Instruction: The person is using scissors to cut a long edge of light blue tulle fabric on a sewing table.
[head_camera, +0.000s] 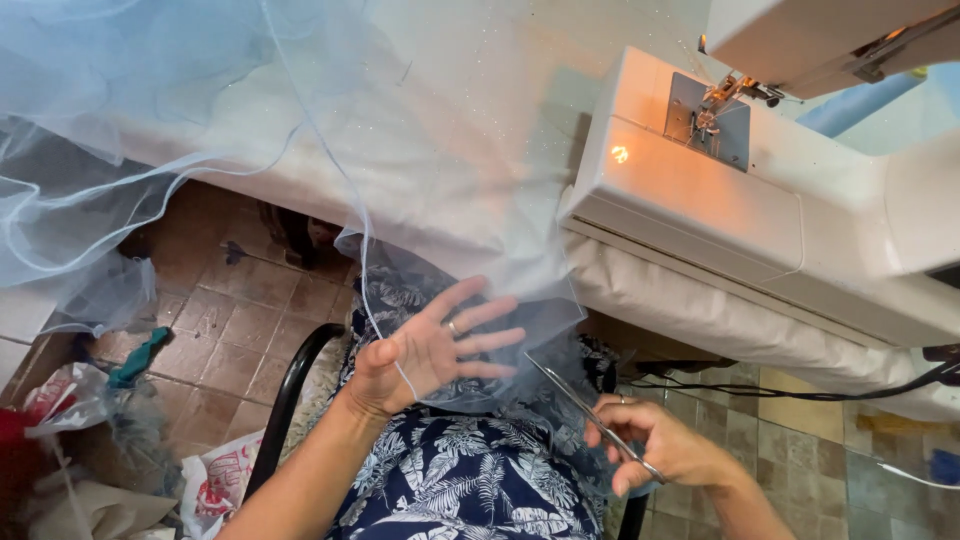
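Nearest the camera lies a lap in a dark blue garment printed with white leaves (470, 480), and the two forearms reach out over it. The right hand (655, 440), low on the right, has its fingers curled around the handles of a pair of scissors (590, 412), whose thin blades point up and left toward the edge of the cloth. The left hand (440, 345), a little farther and to the left, is spread flat with fingers released, a ring on one of them, lying under the sheer pale blue tulle (300, 120) that hangs down over it. The tulle spreads far and left across a white-covered table (700, 310). On the far right stands a white sewing machine (760, 200), its lamp glowing orange. Left of the lap, a brown tiled floor (220, 300) holds plastic bags (215, 480).
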